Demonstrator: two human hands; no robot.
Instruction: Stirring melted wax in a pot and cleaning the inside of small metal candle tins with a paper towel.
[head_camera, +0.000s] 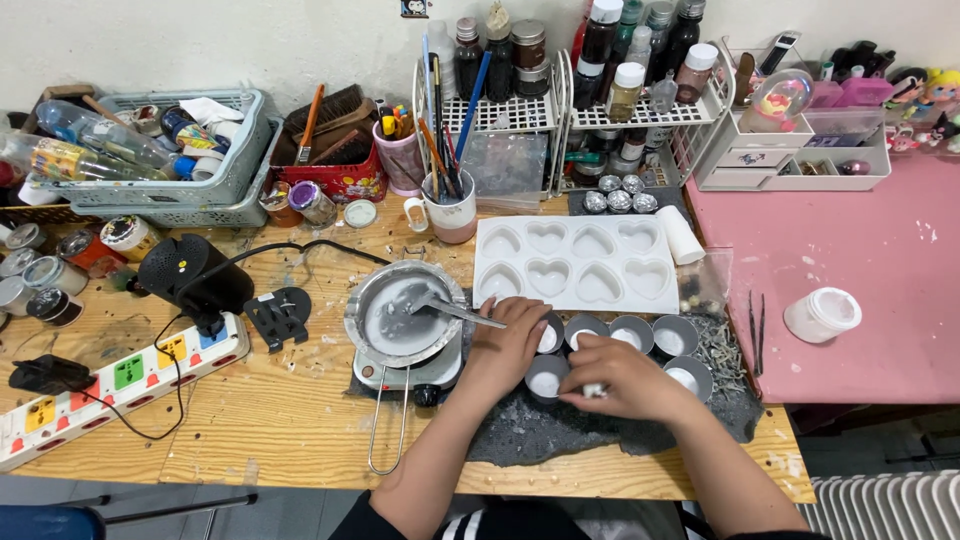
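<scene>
Several small round metal cups (626, 333) with white wax in them stand in two rows on a dark grey mat (590, 432). My left hand (508, 345) rests curled against the leftmost cup of the back row, next to a front-row cup (545, 382). My right hand (622, 377) lies over the front row, fingers pinched on a small white piece at a cup. A metal pan (398, 312) of white wax sits on a small hot plate (440, 375) to the left, with a metal spoon (455, 310) lying in it.
A white heart-shaped mould tray (572, 262) lies behind the cups. A power strip (110, 385), a black device (190, 275), jars, baskets and wire racks of bottles crowd the left and back. A pink-covered table (850, 270) with a white tub (822, 314) and tweezers stands at right.
</scene>
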